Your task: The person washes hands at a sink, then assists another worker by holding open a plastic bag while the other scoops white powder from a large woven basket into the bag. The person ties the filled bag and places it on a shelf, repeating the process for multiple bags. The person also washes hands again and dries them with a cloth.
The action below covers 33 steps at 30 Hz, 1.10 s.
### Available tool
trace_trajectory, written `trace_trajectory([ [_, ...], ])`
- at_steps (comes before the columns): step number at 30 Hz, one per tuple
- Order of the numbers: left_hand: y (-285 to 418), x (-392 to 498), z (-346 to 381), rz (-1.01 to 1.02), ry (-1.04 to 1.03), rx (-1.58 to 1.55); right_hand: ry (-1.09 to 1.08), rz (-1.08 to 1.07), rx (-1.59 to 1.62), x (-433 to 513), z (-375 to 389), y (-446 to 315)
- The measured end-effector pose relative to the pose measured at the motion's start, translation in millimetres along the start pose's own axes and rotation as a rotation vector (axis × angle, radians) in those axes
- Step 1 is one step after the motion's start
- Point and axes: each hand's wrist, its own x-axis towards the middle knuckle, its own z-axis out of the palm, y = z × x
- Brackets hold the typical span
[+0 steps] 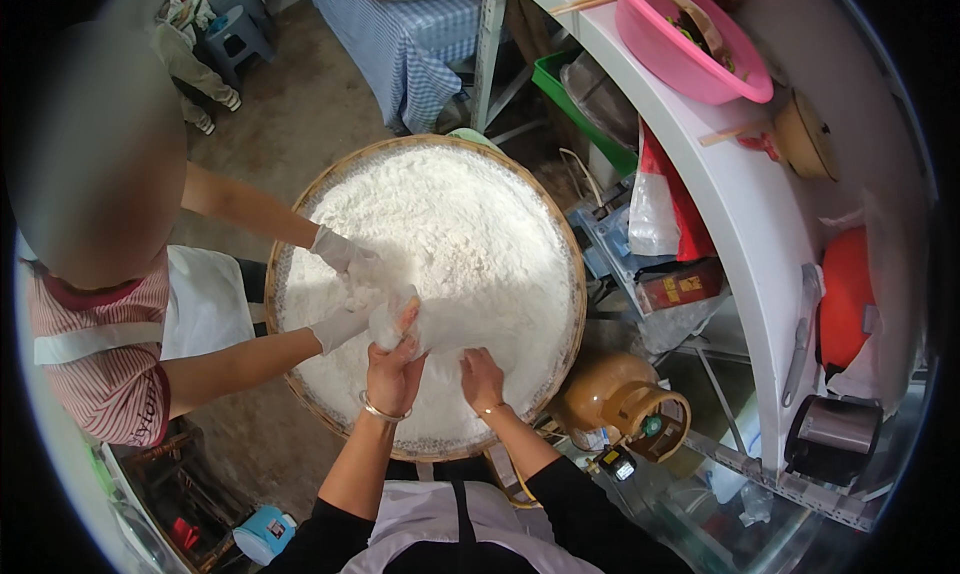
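Observation:
A large round woven basket (576, 274) filled with white powder (442, 191), which looks like flour, lies before me. My left hand (397, 368) pinches a crumpled piece of translucent plastic (386, 320) above the powder. A pinkish-orange patch (408, 315) shows at the plastic; what it is cannot be made out. My right hand (481, 383) is over the near right part of the powder, fingers bent. A blurred whitish film or dust blends into the powder between my hands, so whether the right fingers grip anything is unclear.
At the left, a co-worker's gloved hands (341, 251) work in the powder close to my left hand. An orange gas cylinder (607, 394) stands by the basket's right rim. A white shelf (697, 146) holds a pink basin (697, 49). A checked cloth (420, 49) hangs beyond the basket.

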Motion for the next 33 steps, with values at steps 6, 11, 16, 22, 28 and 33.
trace_trajectory([
  [6, 6.0, -10.3, -5.2, 0.043, 0.042, 0.159, 0.02, 0.215, 0.432, 30.8, 16.5, -36.7],
  [11, 9.5, -25.9, -16.3, 0.063, 0.013, 0.772, 0.08, 0.195, 0.671, 57.4, 15.5, -48.9],
  [16, -3.6, -54.5, -17.3, -0.064, 0.075, 0.88, 0.297, -0.13, 0.44, 84.8, 39.4, -47.3],
  [22, -19.5, -60.7, -16.8, 0.192, 0.129, 1.037, 0.355, -0.21, 0.335, 125.9, 86.7, -47.7],
  [28, -48.1, -69.1, -25.2, 0.16, 0.147, 1.241, 0.025, -0.319, 0.074, 163.3, 142.5, -34.2],
  [33, -59.8, -14.1, -59.5, 0.485, 0.081, 1.476, -0.345, -0.405, -0.212, 215.7, 152.4, -41.4],
])
